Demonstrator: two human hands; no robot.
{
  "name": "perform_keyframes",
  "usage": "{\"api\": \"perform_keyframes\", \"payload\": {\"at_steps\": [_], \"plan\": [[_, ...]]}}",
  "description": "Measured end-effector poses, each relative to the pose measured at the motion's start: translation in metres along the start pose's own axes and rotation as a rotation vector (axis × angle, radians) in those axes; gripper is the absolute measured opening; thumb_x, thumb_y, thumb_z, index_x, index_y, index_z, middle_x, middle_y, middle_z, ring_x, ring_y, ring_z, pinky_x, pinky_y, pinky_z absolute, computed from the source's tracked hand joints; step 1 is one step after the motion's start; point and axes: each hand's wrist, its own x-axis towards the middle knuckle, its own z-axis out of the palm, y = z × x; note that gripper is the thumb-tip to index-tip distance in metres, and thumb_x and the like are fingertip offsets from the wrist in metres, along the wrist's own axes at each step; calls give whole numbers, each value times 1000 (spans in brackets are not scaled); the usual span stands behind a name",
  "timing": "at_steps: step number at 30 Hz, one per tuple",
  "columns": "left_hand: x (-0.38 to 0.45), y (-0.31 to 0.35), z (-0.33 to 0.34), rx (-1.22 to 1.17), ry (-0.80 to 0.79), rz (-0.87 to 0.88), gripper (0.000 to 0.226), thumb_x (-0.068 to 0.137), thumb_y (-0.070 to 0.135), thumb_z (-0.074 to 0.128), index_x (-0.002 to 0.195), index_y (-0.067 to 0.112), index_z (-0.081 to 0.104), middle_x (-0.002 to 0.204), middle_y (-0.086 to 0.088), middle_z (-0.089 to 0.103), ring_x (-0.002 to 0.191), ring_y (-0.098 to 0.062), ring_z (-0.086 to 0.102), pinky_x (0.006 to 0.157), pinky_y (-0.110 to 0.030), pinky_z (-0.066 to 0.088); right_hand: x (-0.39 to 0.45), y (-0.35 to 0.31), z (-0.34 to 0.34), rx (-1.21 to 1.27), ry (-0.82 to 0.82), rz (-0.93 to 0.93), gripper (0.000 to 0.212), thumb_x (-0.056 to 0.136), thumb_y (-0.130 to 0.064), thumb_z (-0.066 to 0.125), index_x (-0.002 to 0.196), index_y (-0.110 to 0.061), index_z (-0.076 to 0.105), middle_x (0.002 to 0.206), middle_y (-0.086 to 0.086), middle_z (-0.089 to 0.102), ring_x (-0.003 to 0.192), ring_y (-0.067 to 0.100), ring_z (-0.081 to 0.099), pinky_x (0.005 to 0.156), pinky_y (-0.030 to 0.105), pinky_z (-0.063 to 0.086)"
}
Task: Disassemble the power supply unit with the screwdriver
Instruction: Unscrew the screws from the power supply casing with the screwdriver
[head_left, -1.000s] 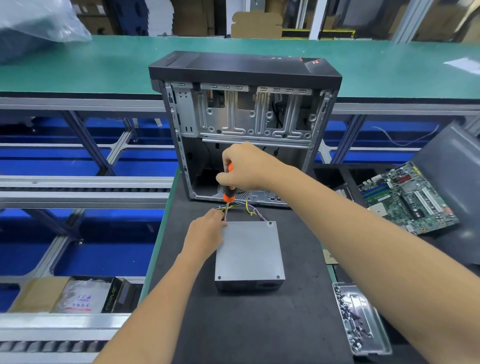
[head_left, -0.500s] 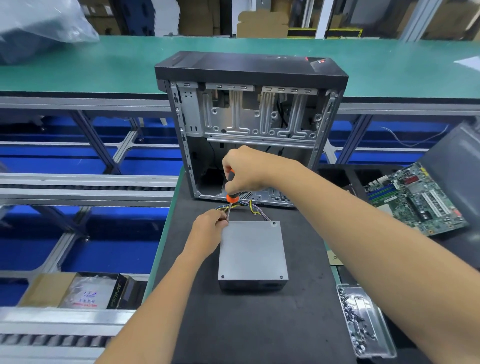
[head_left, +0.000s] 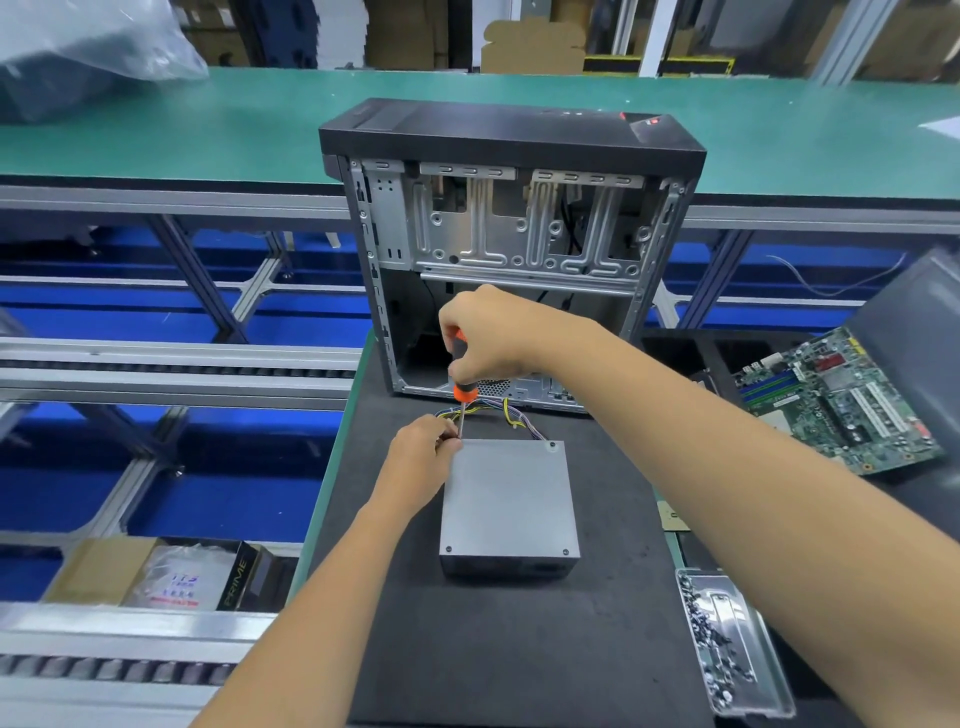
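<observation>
Black mat (head_left: 519, 649) on the bench — grey power supply unit (head_left: 509, 499) lies flat before the open computer case (head_left: 511, 249). Right hand (head_left: 491, 332) grips the orange-black screwdriver (head_left: 460, 374) upright at the unit's far-left corner; left hand (head_left: 421, 457) pinches its shaft. Box (head_left: 234, 577) lower left reads "PRIME".

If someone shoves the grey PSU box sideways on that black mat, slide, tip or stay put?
The power supply unit probably stays put or drags: it lies flat on a wide face on the black mat, which looks grippy. Tipping seems unlikely, since it sits low and broad. Its wire bundle looks floppy and would likely trail behind.
</observation>
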Motion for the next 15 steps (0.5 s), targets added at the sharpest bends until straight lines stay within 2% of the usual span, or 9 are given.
{"api": "perform_keyframes", "payload": {"at_steps": [2,5,7,9,10,12,13,15], "plan": [[0,0,-1,4,-5,-9,3,87,14,65,89,13,67,93,3,67,71,-7,54,69,-18,38,1,-2,-2,14,9,-51,16,77,-14,69,91,-15,64,99,3,62,90,20,55,71,33,51],[2,-2,-2,17,-18,-9,7,87,16,65,91,11,69,95,2,67,75,-13,57,71,-21,40,0,0,-3,57,-32,-87,23,76,-3,65,95,-16,65,100,-1,60,88,19,54,66,26,46],[2,-1,-2,15,-21,-8,7,88,15,65,91,10,69,94,1,67,75,-13,57,69,-20,39,-1,3,-5,67,-75,-79,22,76,-2,64,93,-16,63,98,-1,60,88,20,55,63,25,43],[2,0,-2,18,-25,2,7,88,14,64,91,10,69,94,0,67,75,-13,57,70,-19,39,-2,6,-5,22,-105,-62,13,81,-17,68,91,-17,59,93,0,62,82,21,57,59,26,42],[2,0,-2,17,-31,9,8,89,14,63,92,10,69,95,0,67,77,-13,57,72,-20,40,-1,6,-5,-1,-110,-32,19,85,-31,65,90,-17,55,89,2,63,77,23,61,58,28,43],[2,0,-3,13,-39,15,8,89,13,63,93,10,69,97,-1,67,79,-14,58,74,-21,41,1,4,-6,-11,-120,74,40,95,-52,46,86,-13,47,84,7,61,60,27,68,55,31,47],[2,1,-3,14,-44,12,8,89,14,63,92,10,68,96,-1,67,79,-15,59,73,-22,42,2,3,-7,-21,-124,105,45,99,-51,38,82,-10,45,82,10,59,55,29,68,53,32,45],[3,2,-4,20,-64,5,6,89,14,62,90,12,68,95,-2,66,78,-15,59,72,-22,42,5,0,-5,-50,-123,68,35,101,-39,40,84,-9,48,81,13,61,65,32,67,52,31,40]]}}
